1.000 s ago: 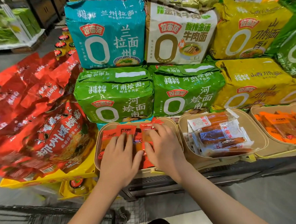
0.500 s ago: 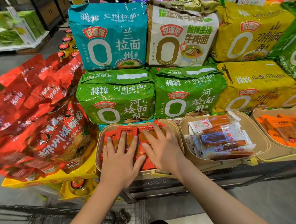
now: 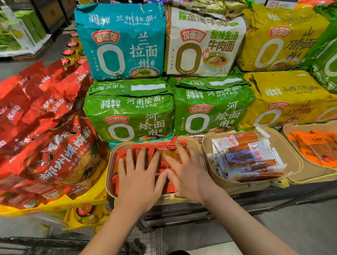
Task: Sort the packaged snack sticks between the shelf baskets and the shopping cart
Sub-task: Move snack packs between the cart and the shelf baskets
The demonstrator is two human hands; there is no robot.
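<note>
Both hands, left (image 3: 139, 180) and right (image 3: 188, 173), lie flat with open grip, hiding most red snack sticks (image 3: 165, 149) beneath.

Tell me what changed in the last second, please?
Both hands, the left hand and the right hand, slid a little further over the red sticks in the left basket, fingers spreading flat. Nothing was gripped or released. The other baskets stayed as they were.
</note>
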